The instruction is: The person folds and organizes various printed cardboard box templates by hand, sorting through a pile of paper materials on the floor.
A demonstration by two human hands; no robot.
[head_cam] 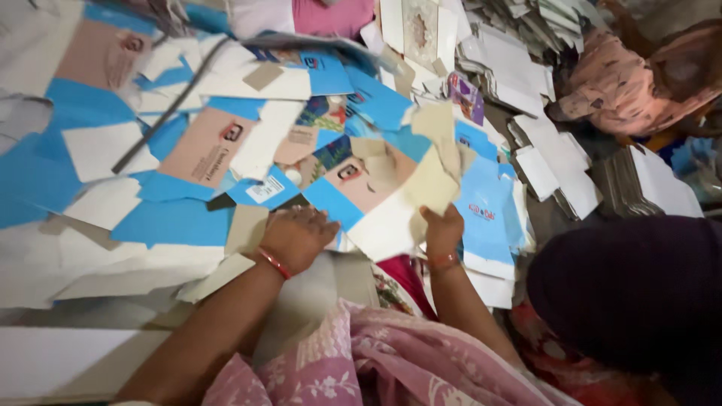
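Observation:
My left hand (297, 237) lies palm down, fingers spread, on a flat printed card cover (361, 188) in blue, white and pale pink. A red bangle sits on that wrist. My right hand (442, 229) pinches a cream cloth (436, 162) and holds it up against the cover's right side. An orange bangle circles the right wrist. Both arms come from pink floral sleeves (376, 361) at the bottom.
Loose blue, white and pink card sheets (173, 150) cover the surface to the left and behind. Stacks of white folded boards (571, 165) lie at the right. A dark rounded shape (639, 293) fills the lower right. Peach patterned fabric (632, 83) sits at top right.

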